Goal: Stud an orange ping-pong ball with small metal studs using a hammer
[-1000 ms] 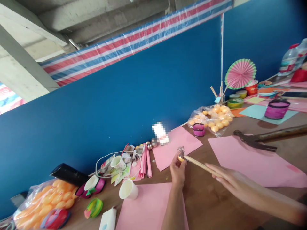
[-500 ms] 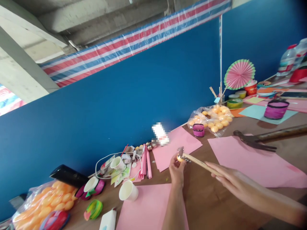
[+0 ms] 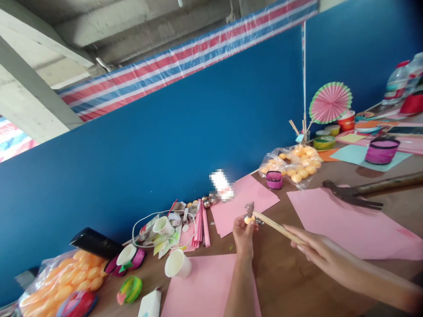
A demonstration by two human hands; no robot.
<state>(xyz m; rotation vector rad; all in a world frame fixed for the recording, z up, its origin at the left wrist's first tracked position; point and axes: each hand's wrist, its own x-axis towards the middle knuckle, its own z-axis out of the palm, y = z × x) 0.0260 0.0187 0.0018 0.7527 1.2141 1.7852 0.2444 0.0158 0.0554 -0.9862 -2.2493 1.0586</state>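
My left hand [image 3: 243, 235] is closed around a small orange ball [image 3: 249, 220], its fingertips pinching it above the brown table. Shiny silvery bits [image 3: 259, 222] show beside the ball; I cannot tell whether they are fixed to it. In my right hand [image 3: 310, 244] is the pale wooden handle of a small hammer [image 3: 276, 225], gripped near its end and slanting up to the left. Its grey, rough-edged metal head [image 3: 250, 208] is right at the ball, seemingly touching it.
Pink sheets [image 3: 346, 224] lie on the table, one under a larger claw hammer [image 3: 353, 196]. Bags of orange balls [image 3: 300, 165] stand at the back and far left. A paper cup [image 3: 177, 264] is left of my hands. Behind rises a blue partition [image 3: 198, 132].
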